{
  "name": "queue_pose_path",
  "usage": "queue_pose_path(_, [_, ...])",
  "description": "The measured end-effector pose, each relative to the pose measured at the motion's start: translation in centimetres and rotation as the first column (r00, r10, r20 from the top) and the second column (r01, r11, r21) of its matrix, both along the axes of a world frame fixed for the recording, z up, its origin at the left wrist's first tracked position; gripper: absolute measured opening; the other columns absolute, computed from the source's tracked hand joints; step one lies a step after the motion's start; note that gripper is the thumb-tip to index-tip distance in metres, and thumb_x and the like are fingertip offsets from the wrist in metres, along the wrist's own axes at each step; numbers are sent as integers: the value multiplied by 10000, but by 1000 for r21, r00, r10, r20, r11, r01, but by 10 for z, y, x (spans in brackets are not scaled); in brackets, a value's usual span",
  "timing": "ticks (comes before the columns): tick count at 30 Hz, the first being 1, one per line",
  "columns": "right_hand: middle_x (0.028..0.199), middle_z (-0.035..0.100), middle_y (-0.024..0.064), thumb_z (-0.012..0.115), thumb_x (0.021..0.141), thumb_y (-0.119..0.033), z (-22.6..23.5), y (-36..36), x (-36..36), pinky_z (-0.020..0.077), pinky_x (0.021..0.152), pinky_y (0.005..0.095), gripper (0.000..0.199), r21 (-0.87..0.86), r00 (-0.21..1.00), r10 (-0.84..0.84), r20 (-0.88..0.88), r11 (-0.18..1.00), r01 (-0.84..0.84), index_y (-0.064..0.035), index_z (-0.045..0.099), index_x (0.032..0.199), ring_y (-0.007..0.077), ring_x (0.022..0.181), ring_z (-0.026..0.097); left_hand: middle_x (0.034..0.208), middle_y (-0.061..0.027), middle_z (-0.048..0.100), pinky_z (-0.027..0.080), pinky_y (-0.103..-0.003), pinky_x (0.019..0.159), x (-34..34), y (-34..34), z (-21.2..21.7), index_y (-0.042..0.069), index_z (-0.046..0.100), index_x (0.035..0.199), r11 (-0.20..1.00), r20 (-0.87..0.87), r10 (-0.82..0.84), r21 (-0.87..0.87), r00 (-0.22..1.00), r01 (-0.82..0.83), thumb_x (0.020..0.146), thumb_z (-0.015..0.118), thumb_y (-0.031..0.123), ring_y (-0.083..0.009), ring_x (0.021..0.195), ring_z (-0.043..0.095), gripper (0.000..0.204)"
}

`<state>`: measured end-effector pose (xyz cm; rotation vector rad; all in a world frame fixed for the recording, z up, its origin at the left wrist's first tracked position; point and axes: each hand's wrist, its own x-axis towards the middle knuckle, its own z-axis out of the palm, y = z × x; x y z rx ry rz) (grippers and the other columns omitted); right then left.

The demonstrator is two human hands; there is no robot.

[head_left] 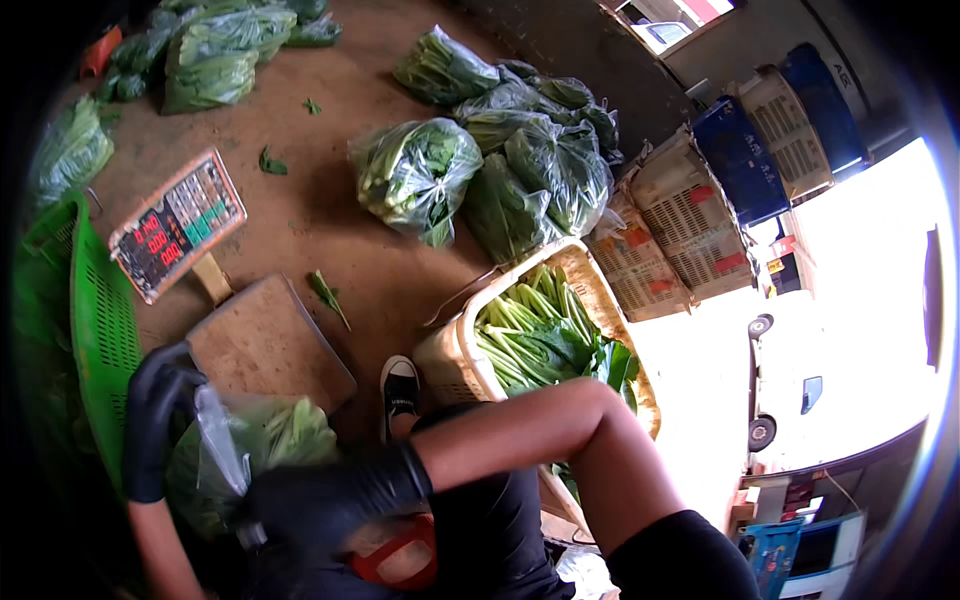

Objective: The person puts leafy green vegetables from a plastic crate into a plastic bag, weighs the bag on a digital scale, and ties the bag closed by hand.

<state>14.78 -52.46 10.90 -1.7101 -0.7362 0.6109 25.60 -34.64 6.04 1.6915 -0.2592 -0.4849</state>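
Observation:
A clear plastic bag of leafy green vegetables (290,432) stands low in front of me, beside the scale. My left hand (155,415), in a black glove, pinches the gathered top of the bag (217,435). Across the bag's near side reaches my right hand (315,500), also black-gloved. It looks closed, and a small shiny piece (252,535) shows at its fingers, too dark and blurred to name. The platform scale (270,345) has a tilted display with red digits (178,225).
A green perforated basket (105,330) stands at the left. Right of my shoe (400,385) is a cream crate (450,355) of long-stemmed greens (540,330). Bagged vegetables (420,175) lie farther off, near stacked crates (690,220). Loose leaves (328,297) lie on the floor.

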Motion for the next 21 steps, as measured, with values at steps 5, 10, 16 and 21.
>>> queue_pose_path(5, [802, 616, 164, 594, 826, -211, -10, -210, 122, 502, 586, 326, 206, -219, 198, 159, 967, 916, 336, -17, 620, 889, 232, 704, 619, 1058, -55, 562, 442, -255, 824, -33, 74, 27, 28, 489, 1214, 986, 93, 164, -36, 982, -162, 921, 442, 108, -123, 944, 542, 308])
queue_pose_path(10, [631, 547, 22, 534, 857, -221, 240, -386, 68, 422, 509, 266, 207, 180, 91, -908, 409, 178, 967, -61, 638, 776, 113, 529, 510, 1101, -78, 553, 438, -284, 888, -140, 152, 23, 22, 515, 1178, 958, 51, 187, 214, 981, -193, 918, 425, 70, -168, 997, 534, 279])
queue_pose_path(16, [745, 535, 36, 527, 849, -169, 299, -556, -8, 400, 652, 270, 133, -38, 57, -517, 854, 47, 998, -61, 605, 860, 143, 686, 487, 1021, -116, 601, 452, -296, 854, -284, 241, -137, 15, 578, 1074, 673, 267, 74, 697, 961, -246, 884, 438, 48, -210, 963, 564, 239])
queue_pose_path(21, [907, 553, 68, 509, 855, -94, 172, -615, -129, 397, 778, 280, 154, -569, 516, -319, 795, -99, 816, -33, 588, 972, 173, 857, 500, 975, -177, 626, 475, -384, 816, -389, 227, -222, 34, 608, 1044, 686, 111, 84, 714, 990, -138, 829, 489, 143, -301, 928, 597, 269])
